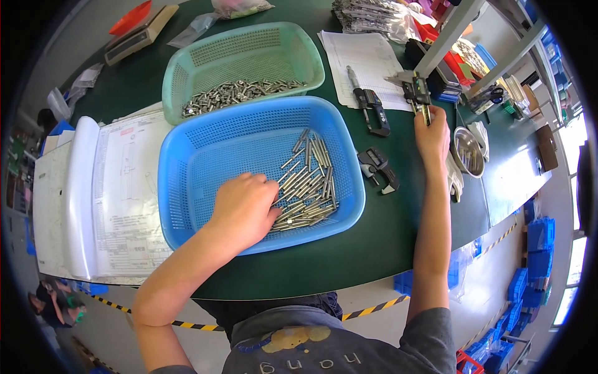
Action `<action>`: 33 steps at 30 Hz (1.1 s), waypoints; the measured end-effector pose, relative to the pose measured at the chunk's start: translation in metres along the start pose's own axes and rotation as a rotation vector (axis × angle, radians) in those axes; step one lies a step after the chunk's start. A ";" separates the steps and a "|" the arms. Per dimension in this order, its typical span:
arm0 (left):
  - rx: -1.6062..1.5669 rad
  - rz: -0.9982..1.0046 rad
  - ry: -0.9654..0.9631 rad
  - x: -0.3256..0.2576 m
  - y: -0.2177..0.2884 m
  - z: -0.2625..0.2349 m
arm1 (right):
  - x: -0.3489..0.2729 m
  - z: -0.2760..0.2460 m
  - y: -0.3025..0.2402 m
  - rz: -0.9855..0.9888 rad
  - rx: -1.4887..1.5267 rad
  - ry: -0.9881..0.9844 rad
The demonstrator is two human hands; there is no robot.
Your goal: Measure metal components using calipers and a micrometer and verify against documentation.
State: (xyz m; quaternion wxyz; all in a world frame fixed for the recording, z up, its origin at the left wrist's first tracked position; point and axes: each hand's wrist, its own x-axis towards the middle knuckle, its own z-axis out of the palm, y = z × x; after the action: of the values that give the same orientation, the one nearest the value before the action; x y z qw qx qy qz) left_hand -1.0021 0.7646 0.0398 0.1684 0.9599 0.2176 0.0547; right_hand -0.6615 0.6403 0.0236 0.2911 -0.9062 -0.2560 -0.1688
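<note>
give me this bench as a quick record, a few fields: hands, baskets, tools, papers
left hand: left hand in the blue basket, on the metal pins
right hand: right hand gripping a digital caliper
second basket: green basket behind the blue one, short metal parts inside
other tools: two micrometers on the green table, right of the blue basket
papers: drawing sheets left of the blue basket, a form behind the tools
far right: steel bowl

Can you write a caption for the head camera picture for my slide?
Left hand digs among metal pins in a blue basket; right hand grips a digital caliper.
</note>
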 end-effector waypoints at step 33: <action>-0.977 -0.099 0.637 -0.024 -0.003 -0.004 | -0.077 -0.038 -0.082 -0.821 0.228 0.084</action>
State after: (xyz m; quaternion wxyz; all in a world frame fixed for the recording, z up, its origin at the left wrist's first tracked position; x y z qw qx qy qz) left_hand -1.0258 0.7576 0.0418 0.5202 0.6958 0.2518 0.4264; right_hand -0.7763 0.6460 0.0539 0.3082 -0.6834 -0.6005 -0.2781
